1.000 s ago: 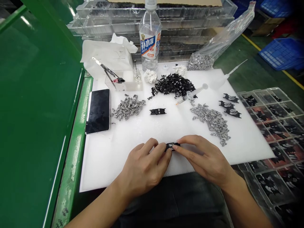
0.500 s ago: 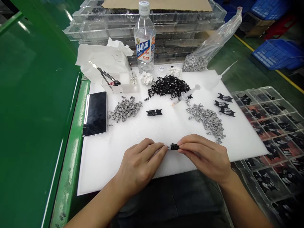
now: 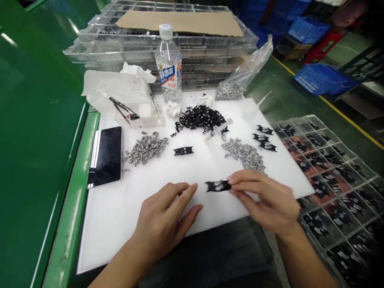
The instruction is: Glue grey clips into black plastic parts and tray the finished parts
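Note:
Between the thumb and fingers of my right hand is the right end of a small black plastic part with silver-grey pieces in its middle. My left hand is apart from it on the left, fingers spread and holding nothing. A similar black plastic part lies by itself on the white board. Loose grey pieces form a left pile and a right pile. Behind them is a heap of small black pieces, with a syringe at its right edge.
Several finished-looking black parts lie at the board's right. A phone-like dark tablet lies at left, near a clear box with tweezers. A bottle stands behind. Compartment trays sit lower right.
My left hand has let go of the black part and moved left, its fingers opening. My right hand still holds the part, now more fully visible. The whole view has shifted.

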{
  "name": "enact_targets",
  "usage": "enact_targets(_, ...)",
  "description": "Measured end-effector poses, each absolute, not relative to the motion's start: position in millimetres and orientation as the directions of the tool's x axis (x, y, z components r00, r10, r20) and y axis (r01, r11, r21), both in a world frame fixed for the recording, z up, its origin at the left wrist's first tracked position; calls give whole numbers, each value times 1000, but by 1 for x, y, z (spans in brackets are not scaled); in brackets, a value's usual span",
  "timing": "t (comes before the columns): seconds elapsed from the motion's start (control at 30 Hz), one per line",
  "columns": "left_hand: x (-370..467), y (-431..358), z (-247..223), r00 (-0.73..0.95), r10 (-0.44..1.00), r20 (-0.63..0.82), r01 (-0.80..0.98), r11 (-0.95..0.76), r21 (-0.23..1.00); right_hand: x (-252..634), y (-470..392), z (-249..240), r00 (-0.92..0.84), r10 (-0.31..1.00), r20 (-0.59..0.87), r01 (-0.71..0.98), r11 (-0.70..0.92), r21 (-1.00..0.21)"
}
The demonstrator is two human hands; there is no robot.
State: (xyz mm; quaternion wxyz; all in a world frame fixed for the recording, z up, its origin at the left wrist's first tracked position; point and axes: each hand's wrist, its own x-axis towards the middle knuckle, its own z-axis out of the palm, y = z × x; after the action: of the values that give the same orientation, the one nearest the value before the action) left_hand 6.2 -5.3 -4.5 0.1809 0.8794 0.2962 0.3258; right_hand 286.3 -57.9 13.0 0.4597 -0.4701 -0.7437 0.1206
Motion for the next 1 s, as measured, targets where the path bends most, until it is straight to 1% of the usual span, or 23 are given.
enact_targets(0.03,6,-5,-5,598,656,460,411,-744,528,301,-57,15,-72,784,616,634,513,-579)
enact_targets(0.1,6,-4,-5,575,681,453,415,-720,557,337,-53,16,102,726,680,767,378,-519)
enact_targets(0.17,6,-3,-6,570,690,446,412,-710,571,376,-43,12,284,693,663,863,117,-492)
enact_targets(0.23,7,-3,-6,579,685,443,411,-714,566,409,-30,6,364,681,635,878,-24,-478)
enact_targets(0.27,7,-3,-6,582,680,446,411,-719,560,421,-23,2,376,682,627,880,-50,-473)
enact_targets(0.37,9,-2,-6,566,675,473,459,-735,499,439,-3,-6,350,714,607,891,-54,-450)
enact_targets(0.43,12,-1,-5,547,697,463,568,-716,407,438,5,-7,304,741,598,906,-31,-423)
enact_targets(0.53,18,1,-4,553,752,357,713,-650,263,423,4,1,237,724,648,928,30,-372)
enact_targets(0.6,21,1,-4,581,760,291,732,-644,223,402,-5,10,194,684,703,938,80,-337)
enact_targets(0.63,22,1,-4,589,761,271,731,-645,223,387,-12,15,163,672,722,940,117,-321)
enact_targets(0.7,22,1,-3,593,764,254,724,-644,247,350,-26,21,65,699,712,925,226,-305)
enact_targets(0.77,21,0,-2,591,763,260,710,-646,280,310,-35,24,-90,775,626,881,356,-313)
enact_targets(0.83,19,-1,-1,584,759,287,696,-650,306,274,-37,22,-204,833,514,830,425,-361)
enact_targets(0.9,18,-2,-1,565,762,317,681,-648,342,249,-30,18,-237,872,428,818,417,-397)
enact_targets(1.0,16,-3,-1,530,775,345,660,-632,406,230,-12,13,-246,909,335,851,368,-374)
